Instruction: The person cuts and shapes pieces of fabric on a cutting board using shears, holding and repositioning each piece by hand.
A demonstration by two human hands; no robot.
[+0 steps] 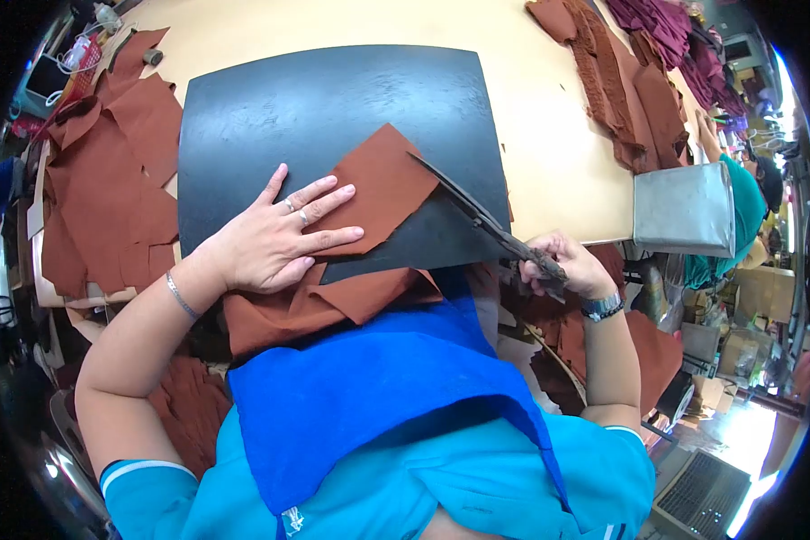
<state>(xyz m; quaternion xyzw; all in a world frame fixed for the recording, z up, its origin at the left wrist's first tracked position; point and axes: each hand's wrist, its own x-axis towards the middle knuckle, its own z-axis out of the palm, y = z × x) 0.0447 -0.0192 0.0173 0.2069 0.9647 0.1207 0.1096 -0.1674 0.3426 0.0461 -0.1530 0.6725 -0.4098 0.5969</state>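
A brown piece [389,184] of flat material lies near the middle of the frame, on a black board [333,94] that rests on a pale tabletop [553,112]. The left hand [274,236], fingers spread and pointing right, lies flat over the lower left part of the piece; its grip is apart, pressing on the material rather than pinching it. The right hand [564,263], right of centre, has its grip clamped on the handles of dark scissors [477,213]. Their long axis slants from the handles at lower right to the tip at upper left, running nearly along the piece's short upper right edge, and the tip overlaps that edge. So the piece lies up and left of the right grip, well apart from it and met only by the blades (whether these are fully together I cannot tell), while the left hand is nearer, touching it. More brown material [342,306] bunches below the board's lower edge, above the blue apron [369,378].
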